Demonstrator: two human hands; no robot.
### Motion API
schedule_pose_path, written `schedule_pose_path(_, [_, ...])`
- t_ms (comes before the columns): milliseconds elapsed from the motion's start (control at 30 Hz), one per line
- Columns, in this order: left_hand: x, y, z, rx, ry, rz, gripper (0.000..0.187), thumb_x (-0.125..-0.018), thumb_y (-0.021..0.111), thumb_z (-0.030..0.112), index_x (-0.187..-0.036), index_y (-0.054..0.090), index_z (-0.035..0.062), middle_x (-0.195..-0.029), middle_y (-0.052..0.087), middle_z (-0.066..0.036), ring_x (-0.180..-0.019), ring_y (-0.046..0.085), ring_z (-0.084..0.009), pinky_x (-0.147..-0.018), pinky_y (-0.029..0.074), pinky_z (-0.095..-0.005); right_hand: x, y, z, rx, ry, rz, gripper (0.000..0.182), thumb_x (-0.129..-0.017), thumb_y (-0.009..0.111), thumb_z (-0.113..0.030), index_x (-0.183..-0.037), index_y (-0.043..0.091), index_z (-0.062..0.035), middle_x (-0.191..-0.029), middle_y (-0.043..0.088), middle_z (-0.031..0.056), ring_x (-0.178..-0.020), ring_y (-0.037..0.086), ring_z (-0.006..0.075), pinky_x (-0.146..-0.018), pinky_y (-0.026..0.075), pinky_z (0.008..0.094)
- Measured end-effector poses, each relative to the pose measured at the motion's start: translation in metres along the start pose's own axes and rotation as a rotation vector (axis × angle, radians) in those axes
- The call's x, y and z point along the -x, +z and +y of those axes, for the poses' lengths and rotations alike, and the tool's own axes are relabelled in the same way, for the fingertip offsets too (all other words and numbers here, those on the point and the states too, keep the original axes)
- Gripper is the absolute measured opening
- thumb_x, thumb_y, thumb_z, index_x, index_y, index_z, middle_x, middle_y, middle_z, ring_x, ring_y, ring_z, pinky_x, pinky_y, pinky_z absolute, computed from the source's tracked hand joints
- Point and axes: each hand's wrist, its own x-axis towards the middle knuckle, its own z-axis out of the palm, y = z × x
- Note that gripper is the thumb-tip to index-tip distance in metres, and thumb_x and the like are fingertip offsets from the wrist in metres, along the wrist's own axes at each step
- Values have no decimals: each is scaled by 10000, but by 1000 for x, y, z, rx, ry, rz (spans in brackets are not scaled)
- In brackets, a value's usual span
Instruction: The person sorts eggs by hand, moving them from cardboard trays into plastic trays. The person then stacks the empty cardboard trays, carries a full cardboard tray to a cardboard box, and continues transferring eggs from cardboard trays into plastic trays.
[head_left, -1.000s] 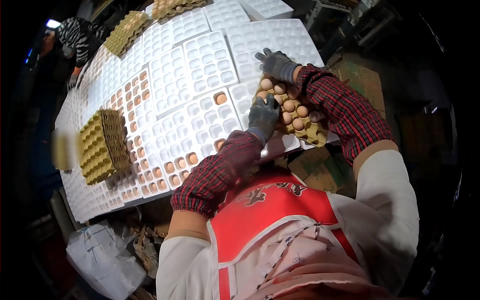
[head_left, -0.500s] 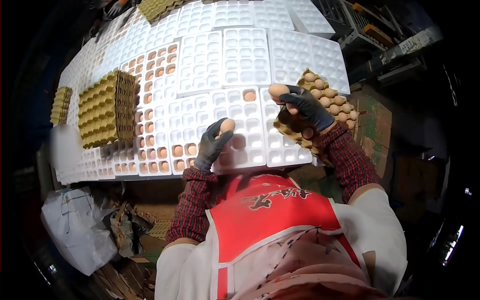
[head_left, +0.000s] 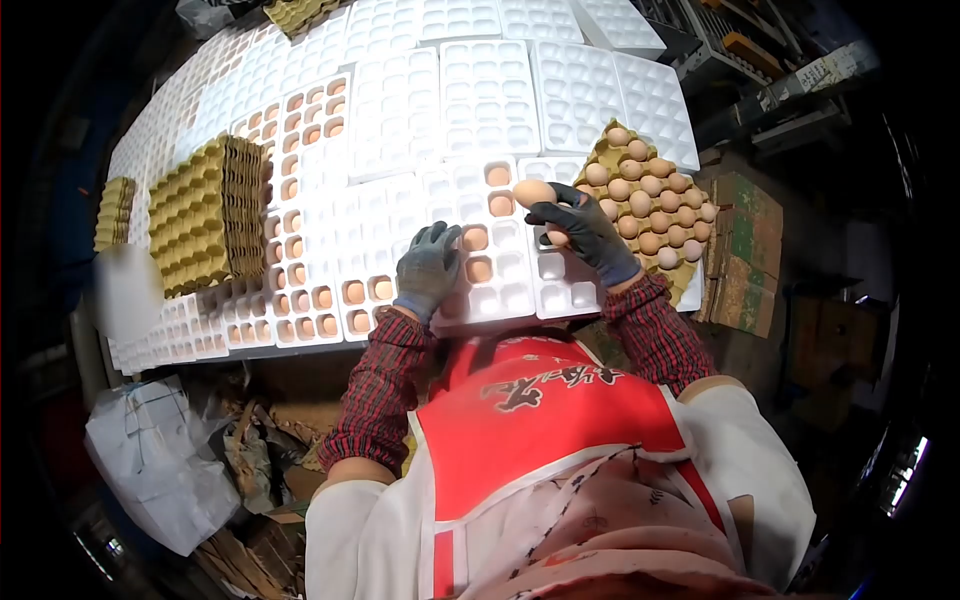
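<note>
Egg-setting, seemingly: right hand [head_left: 592,235] grasps two eggs [head_left: 535,193] near right edge of white tray [head_left: 487,301]; left hand [head_left: 429,266], fingers loose, over left edge. Next move needs gentle lowering.

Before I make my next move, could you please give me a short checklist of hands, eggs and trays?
1. Right hand free for another egg: not ok, it holds two eggs.
2. Left hand clear of the seated brown eggs: cannot tell, its fingertips are very close.
3. Vacant cells in the white foam tray below: ok, several show.
4. Eggs remaining in the pulp egg tray: ok, many.
5. Shells free of cracks: cannot tell, too small.
</note>
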Motion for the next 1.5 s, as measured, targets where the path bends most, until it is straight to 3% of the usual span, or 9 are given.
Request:
schedule_pose_path(267, [-65, 24, -23, -27, 89, 273, 349, -949, 645, 264, -1271, 664, 130, -1322, 638, -132, -1215, 566, -393, -1025, 464, -474, 53, -3, 26, -381, 35, -224, 516, -919, 681, -61, -1396, 493, 1, -1212, 634, 102, -1019, 684, 191, -719, 579, 280])
schedule_pose_path(600, [168, 1, 18, 611, -549, 599, 346, -1024, 596, 175, -1308, 615, -21, -1246, 671, -166, -1144, 632, -247, -1001, 483, -343, 35, 73, 71, -825, 362, -601, 655, -1073, 356, -532, -1554, 351, -86, -1442, 517, 223, -1272, 567, 428, -836, 596, 440])
schedule_pose_path(733, [306, 45, 42, 643, -839, 587, 317, -1028, 594, 160, -1279, 636, -29, -1253, 679, -133, -1145, 626, -194, -1012, 481, -326, 54, 133, 90, 113, -141, -729, 605, -1035, 561, -341, -1519, 384, -26, -1315, 598, 157, -1041, 655, 234, -777, 564, 309])
schedule_pose_path(900, [458, 212, -1, 929, -1126, 804, 304, -1022, 599, 164, -1255, 646, -27, -1230, 690, -141, -1135, 641, -208, -986, 505, -334, 59, 215, 171, -6, 674, -834, 467, -1012, 551, -221, -1425, 492, -11, -1100, 649, 94, -888, 615, 142, -707, 518, 268])
schedule_pose_path(933, [479, 244, -12, 1021, -1188, 848, 305, -1018, 602, 166, -1252, 647, -23, -1231, 690, -151, -1138, 647, -222, -983, 508, -335, 63, 230, 194, 295, 311, -1065, 438, -1012, 549, -215, -1406, 512, -29, -1021, 658, 73, -885, 615, 126, -685, 521, 267])
schedule_pose_path(967, [491, 262, -25, 1117, -1243, 889, 305, -1014, 604, 169, -1249, 649, -20, -1232, 691, -161, -1140, 654, -236, -980, 511, -336, 56, 240, 233, -30, 886, -880, 394, -1014, 562, -237, -1352, 551, -36, -973, 664, 59, -874, 624, 122, -674, 523, 260])
schedule_pose_path(1100, [526, 244, -70, 485, -1440, 232, 466, -904, 683, 338, -1289, 642, 78, -1285, 655, -164, -1175, 600, -401, -1031, 479, -454, 37, 303, 344, 184, 1017, -625, 376, -1001, 597, -326, -1242, 600, -37, -959, 671, 81, -782, 637, 158, -612, 528, 273])
schedule_pose_path(1300, [590, 273, -139, 461, -1459, -89, 535, -866, 700, 461, -1321, 624, 188, -1358, 607, -123, -1247, 544, -373, -1076, 421, -511, -97, 352, 532, 155, 922, -688, 421, -1001, 591, -431, -1152, 618, -39, -945, 651, 71, -790, 628, 165, -626, 534, 291])
schedule_pose_path(1500, [670, 420, -151, 810, -1217, 287, 484, -919, 644, 445, -1286, 622, 130, -1254, 639, -200, -1140, 604, -380, -986, 476, -474, -175, 350, 638, 142, 1106, -570, 463, -1004, 587, -445, -1211, 599, -30, -978, 642, 65, -805, 607, 162, -641, 505, 286])
